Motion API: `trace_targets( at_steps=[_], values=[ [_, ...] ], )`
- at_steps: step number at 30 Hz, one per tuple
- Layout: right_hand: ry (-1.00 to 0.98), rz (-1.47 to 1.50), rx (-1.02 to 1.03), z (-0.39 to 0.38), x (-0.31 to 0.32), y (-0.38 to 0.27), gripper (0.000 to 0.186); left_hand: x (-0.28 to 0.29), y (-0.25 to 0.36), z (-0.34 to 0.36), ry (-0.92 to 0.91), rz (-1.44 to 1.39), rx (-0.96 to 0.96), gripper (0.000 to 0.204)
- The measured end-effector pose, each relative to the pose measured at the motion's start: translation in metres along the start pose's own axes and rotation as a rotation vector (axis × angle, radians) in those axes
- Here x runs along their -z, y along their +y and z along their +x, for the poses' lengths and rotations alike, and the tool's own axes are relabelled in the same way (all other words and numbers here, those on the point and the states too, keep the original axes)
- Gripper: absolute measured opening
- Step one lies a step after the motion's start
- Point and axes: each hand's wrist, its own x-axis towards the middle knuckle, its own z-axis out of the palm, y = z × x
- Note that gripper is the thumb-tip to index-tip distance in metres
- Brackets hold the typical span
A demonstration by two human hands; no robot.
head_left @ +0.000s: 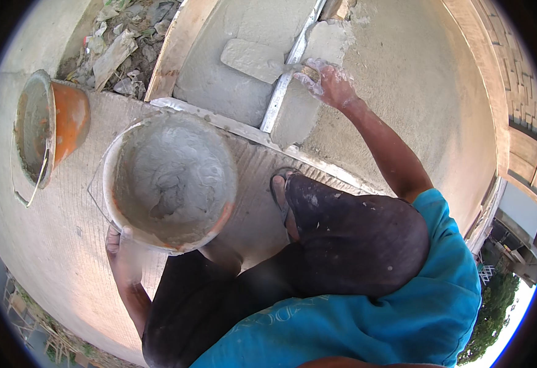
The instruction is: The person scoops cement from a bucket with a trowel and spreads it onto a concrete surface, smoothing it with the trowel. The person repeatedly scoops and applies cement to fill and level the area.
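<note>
My right hand (pixel 331 84), smeared with grey cement, is closed around the handle of a trowel (pixel 253 60). The trowel's blade is coated in mortar and lies over the wet grey panel left of a metal straightedge (pixel 288 76), its neck crossing that bar. My left hand (pixel 118 241) grips the near-left rim of a bucket (pixel 230 175), partly behind a blurred patch. Inside the bucket is wet grey mortar (pixel 176 165) with a churned hollow in its middle.
An orange bucket (pixel 71 113) with cement-caked walls lies tilted at the left. Rubble (pixel 130 46) fills a gap behind it, beside a wooden board (pixel 175 49). A pale strip (pixel 250 130) edges the panels. My sandalled foot (pixel 285 196) rests on the ridged concrete.
</note>
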Motion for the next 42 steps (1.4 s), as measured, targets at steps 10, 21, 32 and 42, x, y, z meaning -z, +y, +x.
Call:
trace_targets(
  at_steps=[10, 21, 32, 42],
  values=[
    [0.017, -0.046, -0.171, 0.02, 0.0, -0.007, 0.053, -0.006, 0.001, 0.001, 0.034, -0.02, -0.014, 0.039],
    [0.532, 0.016, 0.175, -0.02, 0.093, -0.079, 0.046, 0.0, 0.002, 0.0, -0.003, -0.002, 0.005, 0.035],
    [-0.061, -0.035, 0.02, -0.009, 0.073, -0.073, 0.058, 0.0, -0.001, -0.005, 0.003, -0.009, 0.024, 0.034],
    [0.016, -0.649, 0.951, -0.046, 0.18, -0.208, 0.04, -0.025, 0.025, 0.006, -0.048, 0.157, 0.02, 0.036]
  ],
)
